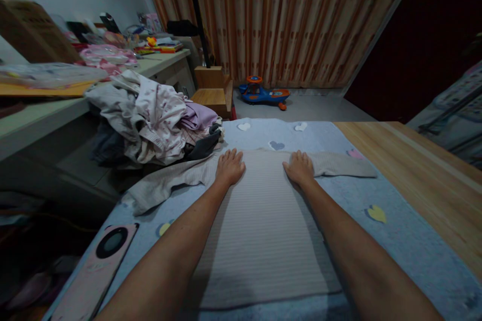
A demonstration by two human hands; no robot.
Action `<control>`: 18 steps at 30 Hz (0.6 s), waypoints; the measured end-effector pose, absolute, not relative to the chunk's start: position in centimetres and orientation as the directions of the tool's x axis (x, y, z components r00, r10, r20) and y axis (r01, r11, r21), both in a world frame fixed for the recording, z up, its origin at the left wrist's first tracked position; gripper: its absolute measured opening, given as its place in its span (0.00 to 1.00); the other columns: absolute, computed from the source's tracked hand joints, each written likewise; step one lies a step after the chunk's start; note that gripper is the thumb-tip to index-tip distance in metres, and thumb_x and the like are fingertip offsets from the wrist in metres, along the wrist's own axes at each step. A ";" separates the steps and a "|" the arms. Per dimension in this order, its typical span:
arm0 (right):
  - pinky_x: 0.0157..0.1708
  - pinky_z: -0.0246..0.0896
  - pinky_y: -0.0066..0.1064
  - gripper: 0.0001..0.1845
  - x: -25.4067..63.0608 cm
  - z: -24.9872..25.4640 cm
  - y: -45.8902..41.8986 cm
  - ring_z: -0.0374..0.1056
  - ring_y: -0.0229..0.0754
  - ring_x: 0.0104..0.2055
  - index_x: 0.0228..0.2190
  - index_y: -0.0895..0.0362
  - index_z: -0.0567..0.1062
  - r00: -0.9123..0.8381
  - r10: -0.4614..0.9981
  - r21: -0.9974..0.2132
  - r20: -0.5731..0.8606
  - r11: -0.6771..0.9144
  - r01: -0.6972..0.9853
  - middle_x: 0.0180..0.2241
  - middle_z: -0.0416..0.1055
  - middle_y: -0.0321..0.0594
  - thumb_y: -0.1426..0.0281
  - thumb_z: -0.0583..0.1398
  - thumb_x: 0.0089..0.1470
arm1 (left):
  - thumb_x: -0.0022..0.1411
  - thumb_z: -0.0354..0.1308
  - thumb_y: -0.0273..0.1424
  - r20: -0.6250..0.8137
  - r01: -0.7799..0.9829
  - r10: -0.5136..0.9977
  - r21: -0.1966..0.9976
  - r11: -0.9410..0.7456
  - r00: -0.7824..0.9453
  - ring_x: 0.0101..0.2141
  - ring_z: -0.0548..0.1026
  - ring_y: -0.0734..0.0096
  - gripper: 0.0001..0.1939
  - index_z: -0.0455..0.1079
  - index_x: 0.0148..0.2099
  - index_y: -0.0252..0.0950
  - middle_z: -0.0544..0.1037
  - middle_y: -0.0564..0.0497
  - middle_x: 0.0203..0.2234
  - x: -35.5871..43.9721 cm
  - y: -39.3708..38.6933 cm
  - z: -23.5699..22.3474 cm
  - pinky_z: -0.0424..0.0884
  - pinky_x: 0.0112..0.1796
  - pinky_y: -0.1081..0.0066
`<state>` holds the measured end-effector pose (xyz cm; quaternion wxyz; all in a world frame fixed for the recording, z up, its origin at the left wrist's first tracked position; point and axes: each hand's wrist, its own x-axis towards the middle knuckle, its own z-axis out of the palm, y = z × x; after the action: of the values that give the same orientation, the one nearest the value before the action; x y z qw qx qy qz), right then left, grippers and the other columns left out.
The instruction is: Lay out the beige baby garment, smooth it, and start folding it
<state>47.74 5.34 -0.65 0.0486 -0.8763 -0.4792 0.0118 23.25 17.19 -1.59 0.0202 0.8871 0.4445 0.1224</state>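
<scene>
Currently, the left hand (229, 166) and right hand (299, 168) are pressing flat, fingers open and gripping nothing, on a ribbed beige sweater (263, 225) lying on a blue bedspread (399, 261), its sleeves (169, 185) extending outward unfolded.

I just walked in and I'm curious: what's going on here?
A person has their left hand and right hand pressed on a ribbed, pale long-sleeved top, laid flat with its sleeves spread on a blue heart-patterned blanket. A heap of clothes sits beside it, to the left.
</scene>
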 end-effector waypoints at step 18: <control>0.65 0.39 0.45 0.36 41.9 -1.8 2.6 0.44 0.56 0.70 0.64 0.68 0.57 0.433 0.894 -0.133 0.115 -0.418 0.899 0.68 0.49 0.60 0.56 0.47 0.64 | 0.65 0.50 0.32 0.315 0.802 0.792 0.132 -0.582 0.523 0.59 0.62 0.55 0.18 0.69 0.55 0.38 0.66 0.43 0.61 22.8 16.5 -1.1 0.60 0.57 0.57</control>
<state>41.90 2.57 -1.77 0.0873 -0.8419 -0.5323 -0.0134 22.76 16.54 -1.09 -0.0149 0.8724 0.4570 0.1728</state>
